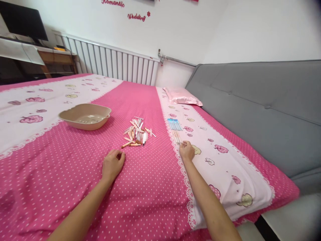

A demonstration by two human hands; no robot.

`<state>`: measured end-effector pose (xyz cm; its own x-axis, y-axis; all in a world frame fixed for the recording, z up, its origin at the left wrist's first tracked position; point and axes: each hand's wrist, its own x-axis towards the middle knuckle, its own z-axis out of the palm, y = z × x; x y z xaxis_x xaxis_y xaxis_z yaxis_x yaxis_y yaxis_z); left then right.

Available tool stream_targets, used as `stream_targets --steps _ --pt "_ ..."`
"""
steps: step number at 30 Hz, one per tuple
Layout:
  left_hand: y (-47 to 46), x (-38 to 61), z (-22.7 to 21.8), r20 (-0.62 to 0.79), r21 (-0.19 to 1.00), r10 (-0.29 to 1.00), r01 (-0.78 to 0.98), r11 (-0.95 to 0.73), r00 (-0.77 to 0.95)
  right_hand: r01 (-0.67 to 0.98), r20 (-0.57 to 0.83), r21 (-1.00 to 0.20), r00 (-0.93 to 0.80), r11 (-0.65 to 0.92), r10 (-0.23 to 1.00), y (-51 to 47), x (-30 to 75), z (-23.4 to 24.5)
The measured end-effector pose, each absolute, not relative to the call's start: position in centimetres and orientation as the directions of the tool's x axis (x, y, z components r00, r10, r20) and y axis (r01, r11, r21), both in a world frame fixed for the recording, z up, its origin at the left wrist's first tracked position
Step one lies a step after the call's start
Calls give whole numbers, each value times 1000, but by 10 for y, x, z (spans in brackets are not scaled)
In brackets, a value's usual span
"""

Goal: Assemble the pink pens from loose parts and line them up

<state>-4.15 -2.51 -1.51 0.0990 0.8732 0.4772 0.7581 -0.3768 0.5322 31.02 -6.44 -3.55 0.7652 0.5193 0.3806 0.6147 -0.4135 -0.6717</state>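
Observation:
On the pink dotted sheet, my left hand (112, 163) rests with its fingers loosely curled, and I see nothing in them. Just beyond it lies a jumbled pile of slim pens (135, 134) in pale pink, white, orange and brown. To the right, my right hand (187, 151) pinches the near end of a pale pen (179, 140), the fingertips partly covering it. That pen lies in a short row of white-and-orange pens (175, 136). Directly above them is a neat side-by-side row of blue pens (175, 125).
A beige plastic basin (86, 125) stands on the bed at the left. A pink pillow (183, 96) lies near the grey padded headboard (253, 97). Behind the bed are a white radiator (110, 60) and a desk with a monitor (23, 21).

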Motion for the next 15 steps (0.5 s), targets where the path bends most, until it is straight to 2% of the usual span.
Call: stream_targets --steps 15 --pt "-32 -42 -22 471 554 879 749 -364 79 591 377 -694 784 -410 493 -70 309 -42"
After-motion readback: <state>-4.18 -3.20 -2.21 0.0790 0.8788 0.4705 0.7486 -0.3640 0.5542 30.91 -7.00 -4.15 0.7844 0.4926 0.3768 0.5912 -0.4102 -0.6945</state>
